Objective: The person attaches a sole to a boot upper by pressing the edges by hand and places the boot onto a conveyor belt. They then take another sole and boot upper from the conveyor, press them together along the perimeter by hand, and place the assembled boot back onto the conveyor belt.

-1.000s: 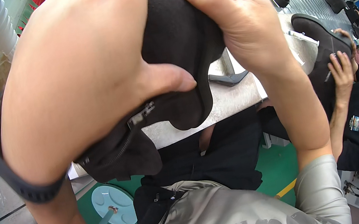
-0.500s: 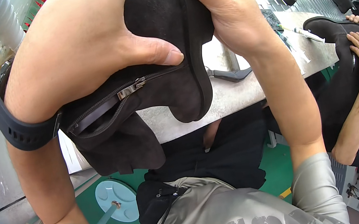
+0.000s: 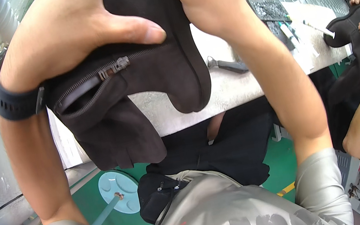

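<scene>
The left hand (image 3: 65,38) and right hand (image 3: 210,2) clasp a dark side-zip boot (image 3: 149,72) above the near edge of the bench (image 3: 226,91). Its zipper (image 3: 121,64) gapes partway; a dark-handled tool (image 3: 231,65) lies nearby.

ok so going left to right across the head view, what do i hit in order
black wrist strap → dark side-zip boot in the wearer's grip → dark-handled tool on the bench → white pen-like tube → second dark boot
</scene>
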`<state>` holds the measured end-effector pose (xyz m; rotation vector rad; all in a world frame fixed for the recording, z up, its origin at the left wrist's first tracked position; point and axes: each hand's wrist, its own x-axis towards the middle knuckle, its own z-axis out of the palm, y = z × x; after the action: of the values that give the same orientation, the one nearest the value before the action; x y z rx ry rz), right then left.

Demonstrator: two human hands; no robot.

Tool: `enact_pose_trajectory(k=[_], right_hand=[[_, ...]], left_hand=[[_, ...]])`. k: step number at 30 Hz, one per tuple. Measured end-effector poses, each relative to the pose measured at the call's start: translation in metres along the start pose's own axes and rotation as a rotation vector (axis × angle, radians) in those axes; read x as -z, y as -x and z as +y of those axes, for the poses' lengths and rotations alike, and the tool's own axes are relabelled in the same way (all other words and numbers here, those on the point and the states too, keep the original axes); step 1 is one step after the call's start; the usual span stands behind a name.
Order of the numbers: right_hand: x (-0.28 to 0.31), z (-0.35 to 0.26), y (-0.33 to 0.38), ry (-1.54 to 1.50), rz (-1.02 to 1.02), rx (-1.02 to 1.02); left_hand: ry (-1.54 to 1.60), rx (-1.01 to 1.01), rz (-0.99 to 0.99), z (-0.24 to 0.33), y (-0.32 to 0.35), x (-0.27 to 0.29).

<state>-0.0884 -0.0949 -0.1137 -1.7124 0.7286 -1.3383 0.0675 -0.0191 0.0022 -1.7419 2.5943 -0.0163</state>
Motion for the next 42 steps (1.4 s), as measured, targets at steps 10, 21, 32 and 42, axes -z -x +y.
enact_pose_trajectory(k=[10, 21, 32, 42], right_hand=[[-0.012, 0.057, 0.089, 0.019, -0.164, -0.237], [-0.011, 0.022, 0.087, 0.321, -0.362, -0.123], [-0.016, -0.032, 0.093, -0.415, -0.111, -0.01], [0.016, -0.053, 0.168, -0.262, -0.072, 0.103]], left_hand=[[0.241, 0.042, 0.085, -0.043, 0.003, -0.043], [0.366, 0.186, 0.059, -0.043, 0.02, -0.025], [-0.049, -0.215, 0.589, -0.011, 0.1, -0.05], [-0.071, -0.244, 0.468, 0.067, 0.144, -0.073]])
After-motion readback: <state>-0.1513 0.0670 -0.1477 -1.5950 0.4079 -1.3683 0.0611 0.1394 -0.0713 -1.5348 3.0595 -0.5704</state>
